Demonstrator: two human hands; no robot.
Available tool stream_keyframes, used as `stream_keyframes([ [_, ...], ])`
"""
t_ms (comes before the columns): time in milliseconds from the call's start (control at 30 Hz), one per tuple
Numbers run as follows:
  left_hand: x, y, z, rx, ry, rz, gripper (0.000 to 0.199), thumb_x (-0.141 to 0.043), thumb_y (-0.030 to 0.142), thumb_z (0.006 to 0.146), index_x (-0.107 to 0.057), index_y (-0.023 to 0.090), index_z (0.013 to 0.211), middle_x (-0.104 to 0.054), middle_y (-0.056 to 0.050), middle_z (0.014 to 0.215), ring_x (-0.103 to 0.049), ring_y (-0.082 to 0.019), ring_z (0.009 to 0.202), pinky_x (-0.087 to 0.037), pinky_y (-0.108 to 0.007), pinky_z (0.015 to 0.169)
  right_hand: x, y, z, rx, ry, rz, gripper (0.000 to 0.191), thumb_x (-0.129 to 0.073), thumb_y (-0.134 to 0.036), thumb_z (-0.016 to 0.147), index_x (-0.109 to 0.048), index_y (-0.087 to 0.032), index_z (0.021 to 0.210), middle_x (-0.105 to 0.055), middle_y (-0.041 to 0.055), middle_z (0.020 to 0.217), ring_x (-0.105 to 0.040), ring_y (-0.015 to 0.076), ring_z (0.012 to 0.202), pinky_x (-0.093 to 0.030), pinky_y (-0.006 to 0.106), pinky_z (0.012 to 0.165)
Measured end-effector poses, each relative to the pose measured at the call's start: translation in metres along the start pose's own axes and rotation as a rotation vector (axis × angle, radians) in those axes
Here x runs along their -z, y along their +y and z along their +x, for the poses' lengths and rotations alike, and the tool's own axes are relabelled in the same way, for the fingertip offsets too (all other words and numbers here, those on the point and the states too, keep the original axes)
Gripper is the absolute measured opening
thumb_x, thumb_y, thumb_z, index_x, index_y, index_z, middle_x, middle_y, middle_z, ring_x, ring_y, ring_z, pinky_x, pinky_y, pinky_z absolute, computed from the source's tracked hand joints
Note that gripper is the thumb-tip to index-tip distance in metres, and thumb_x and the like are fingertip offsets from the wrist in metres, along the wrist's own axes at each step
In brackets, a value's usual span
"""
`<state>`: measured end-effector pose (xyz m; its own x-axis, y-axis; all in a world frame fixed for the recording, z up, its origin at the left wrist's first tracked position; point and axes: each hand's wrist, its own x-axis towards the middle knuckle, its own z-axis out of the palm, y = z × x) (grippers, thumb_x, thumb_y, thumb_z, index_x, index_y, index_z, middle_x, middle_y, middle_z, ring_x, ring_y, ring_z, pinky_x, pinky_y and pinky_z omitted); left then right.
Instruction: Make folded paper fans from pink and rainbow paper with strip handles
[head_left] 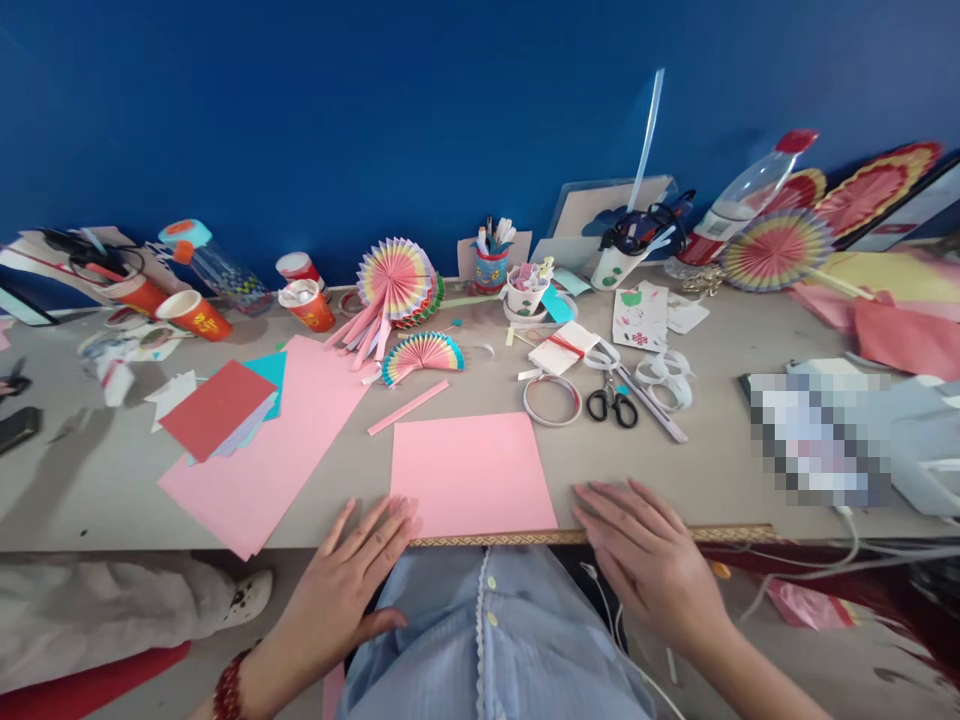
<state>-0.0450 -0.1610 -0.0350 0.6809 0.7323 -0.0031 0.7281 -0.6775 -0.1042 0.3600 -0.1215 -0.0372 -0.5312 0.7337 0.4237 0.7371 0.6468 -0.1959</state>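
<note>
A pink sheet of paper lies flat at the table's front edge, between my two hands. My left hand rests open, its fingertips at the sheet's lower left corner. To the right of the sheet, my right hand lies open with its fingers on the table edge, holding nothing. Just beyond the sheet are a narrow pink strip and a folded paper fan in pink, yellow and blue. Black-handled scissors and a roll of tape lie behind it on the right.
Larger pink paper and a stack of coloured sheets lie on the left. Paper cups, a pleated rosette and a bottle stand along the blue wall. A phone with cables lies at right.
</note>
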Motion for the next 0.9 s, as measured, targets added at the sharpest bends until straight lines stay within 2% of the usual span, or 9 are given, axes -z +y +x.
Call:
stream_keyframes([
  [100, 0.004, -0.001, 0.003, 0.02, 0.013, 0.021, 0.089, -0.039, 0.076, 0.089, -0.026, 0.02, 0.158, -0.032, -0.009, 0.162, -0.021, -0.029, 0.152, -0.004, -0.05, 0.124, -0.001, -0.001, 0.014, -0.047, 0.094, 0.018, 0.033, -0.054, -0.017, 0.094, -0.067, -0.021, 0.123, -0.071, 0.0079, 0.122, -0.065, 0.0247, 0.113, -0.05, 0.045, 0.104],
  [167, 0.006, -0.002, 0.007, 0.037, 0.028, 0.036, 0.093, -0.037, 0.078, 0.088, -0.025, 0.019, 0.158, -0.03, -0.01, 0.163, -0.02, -0.029, 0.152, -0.005, -0.049, 0.124, -0.006, -0.003, 0.036, -0.007, 0.04, 0.043, 0.038, -0.051, -0.021, 0.096, -0.061, -0.018, 0.133, -0.066, 0.0106, 0.131, -0.062, 0.0243, 0.119, -0.054, 0.039, 0.1],
  [233, 0.008, -0.005, 0.012, 0.056, 0.042, 0.048, 0.096, -0.036, 0.08, 0.087, -0.023, 0.019, 0.159, -0.028, -0.011, 0.163, -0.019, -0.031, 0.152, -0.008, -0.05, 0.123, -0.014, -0.001, 0.063, 0.056, -0.031, 0.042, 0.04, -0.048, -0.021, 0.098, -0.059, -0.017, 0.136, -0.061, 0.012, 0.139, -0.056, 0.0249, 0.127, -0.053, 0.04, 0.102],
  [367, 0.009, -0.017, 0.027, 0.05, 0.076, 0.024, 0.095, -0.038, 0.077, 0.088, -0.02, 0.017, 0.159, -0.029, -0.012, 0.163, -0.024, -0.032, 0.151, -0.017, -0.051, 0.122, -0.027, 0.022, 0.103, 0.039, -0.005, -0.082, 0.039, -0.045, -0.015, 0.096, -0.063, -0.016, 0.131, -0.063, 0.0145, 0.134, -0.057, 0.0289, 0.123, -0.052, 0.049, 0.1],
  [467, 0.006, -0.038, 0.044, 0.125, 0.164, -0.012, 0.075, -0.043, 0.062, 0.097, -0.03, 0.018, 0.156, -0.04, -0.011, 0.158, -0.035, -0.028, 0.146, -0.029, -0.045, 0.12, -0.035, 0.043, 0.107, 0.035, -0.001, -0.15, 0.045, -0.045, -0.008, 0.089, -0.062, -0.016, 0.13, -0.065, 0.0131, 0.129, -0.064, 0.0264, 0.109, -0.057, 0.043, 0.09],
  [600, 0.001, -0.081, 0.082, 0.372, 0.317, -0.015, 0.041, -0.041, 0.034, 0.102, -0.055, 0.019, 0.138, -0.062, -0.011, 0.136, -0.054, -0.026, 0.127, -0.047, -0.042, 0.104, -0.042, 0.065, 0.098, 0.084, 0.029, -0.181, 0.056, -0.04, 0.004, 0.08, -0.067, -0.022, 0.121, -0.072, 0.0066, 0.113, -0.066, 0.0211, 0.098, -0.055, 0.036, 0.089],
  [700, 0.0, -0.104, 0.106, 0.406, 0.277, 0.012, 0.034, -0.038, 0.024, 0.1, -0.068, 0.019, 0.114, -0.07, -0.011, 0.11, -0.062, -0.027, 0.106, -0.052, -0.044, 0.089, -0.039, 0.073, 0.097, 0.069, 0.073, -0.248, 0.052, -0.042, 0.001, 0.081, -0.068, -0.021, 0.12, -0.072, 0.0081, 0.111, -0.066, 0.024, 0.098, -0.056, 0.039, 0.087],
  [800, -0.001, -0.113, 0.114, 0.355, 0.262, 0.009, 0.036, -0.035, 0.019, 0.1, -0.07, 0.021, 0.089, -0.069, -0.009, 0.09, -0.063, -0.025, 0.089, -0.052, -0.041, 0.08, -0.032, 0.064, 0.1, 0.045, 0.085, -0.23, 0.044, -0.045, -0.006, 0.087, -0.066, -0.019, 0.124, -0.071, 0.0104, 0.116, -0.066, 0.0254, 0.101, -0.057, 0.039, 0.085],
  [900, 0.002, -0.121, 0.11, 0.331, 0.304, -0.005, 0.037, -0.035, 0.018, 0.101, -0.068, 0.021, 0.085, -0.068, -0.008, 0.087, -0.062, -0.024, 0.086, -0.051, -0.039, 0.08, -0.026, 0.04, 0.102, 0.073, -0.004, -0.081, 0.037, -0.048, -0.014, 0.094, -0.063, -0.019, 0.128, -0.067, 0.0112, 0.127, -0.063, 0.0245, 0.112, -0.056, 0.037, 0.092],
])
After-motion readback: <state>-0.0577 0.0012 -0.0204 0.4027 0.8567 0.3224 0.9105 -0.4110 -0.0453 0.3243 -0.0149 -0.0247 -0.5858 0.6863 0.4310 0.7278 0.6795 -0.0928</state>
